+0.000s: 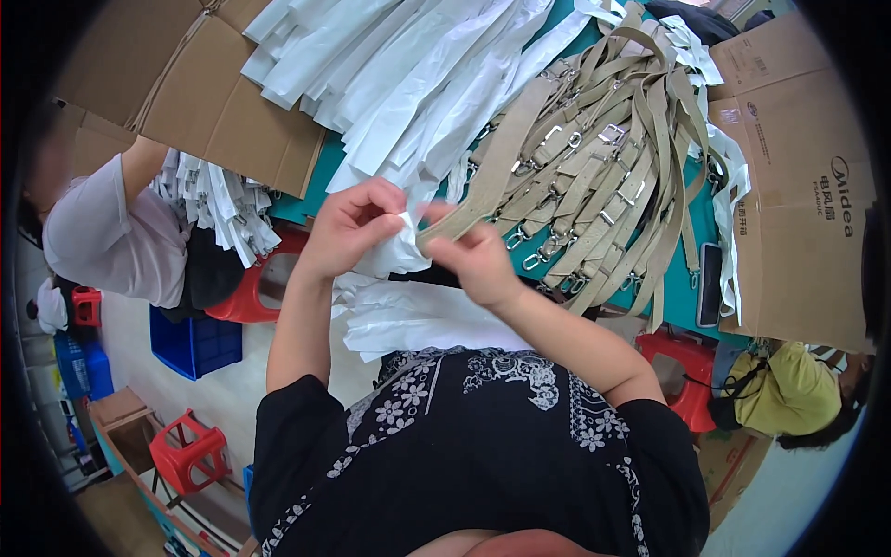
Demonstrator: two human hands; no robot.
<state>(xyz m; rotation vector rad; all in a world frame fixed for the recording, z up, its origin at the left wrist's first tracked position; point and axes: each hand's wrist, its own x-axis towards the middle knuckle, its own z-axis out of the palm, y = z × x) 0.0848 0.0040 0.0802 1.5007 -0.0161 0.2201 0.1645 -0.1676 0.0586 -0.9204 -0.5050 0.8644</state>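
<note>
My left hand (345, 226) is closed in a pinch on the end of a white, thin, crinkled sleeve (401, 255) that looks like paper or plastic. Close beside it, my right hand (484, 266) grips the end of a beige webbing strap (487, 190), slightly blurred. The strap's end lies right by the white sleeve; whether it is inside cannot be made out. From there the strap runs up into a heap of beige straps (594, 172) with silver buckles and swivel clips. Many long white sleeves (399, 84) are spread at the far left of the heap.
More white sleeves (427, 316) lie across my lap. Cardboard boxes stand at the left (223, 111) and right (798, 204) of the teal table (682, 302), with a phone (708, 283) near the right box. Co-workers sit on both sides. A blue crate (190, 348) and red stool (188, 452) are on the floor.
</note>
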